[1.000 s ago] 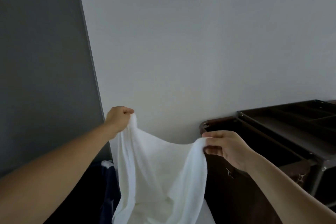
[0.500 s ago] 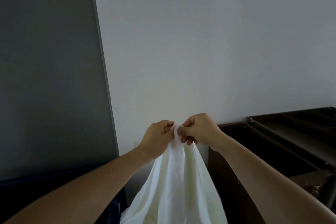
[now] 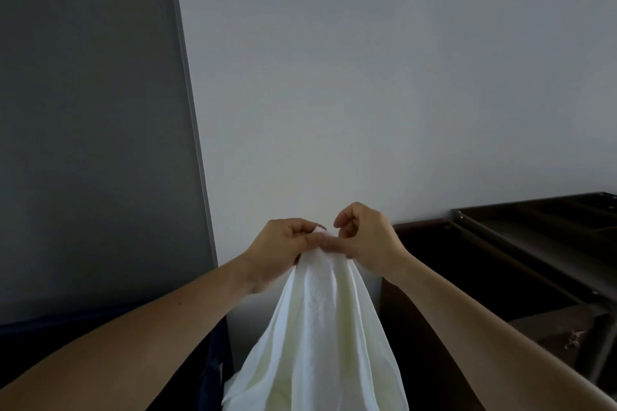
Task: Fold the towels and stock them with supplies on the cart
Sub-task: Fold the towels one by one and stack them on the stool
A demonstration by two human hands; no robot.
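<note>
A white towel (image 3: 317, 330) hangs in front of me, doubled over, its top corners brought together at chest height. My left hand (image 3: 283, 250) pinches the gathered top edge. Right beside it, touching, my right hand (image 3: 364, 237) has its lower fingers on the same corners, while its thumb and forefinger are lifted and curled just above the cloth. The towel's lower part runs out of the bottom of the view. To the right stands the dark brown cart (image 3: 521, 264), its top tray divided into compartments.
A white wall (image 3: 367, 77) is directly ahead and a grey panel (image 3: 83, 127) stands on the left. A dark blue fabric bin (image 3: 213, 354) sits low on the left, behind my left forearm. The cart's metal post (image 3: 601, 340) is at the lower right.
My two hands, held apart with the towel spread a second ago, have come together so the corners meet. Since half a second ago the right thumb and forefinger have lifted slightly.
</note>
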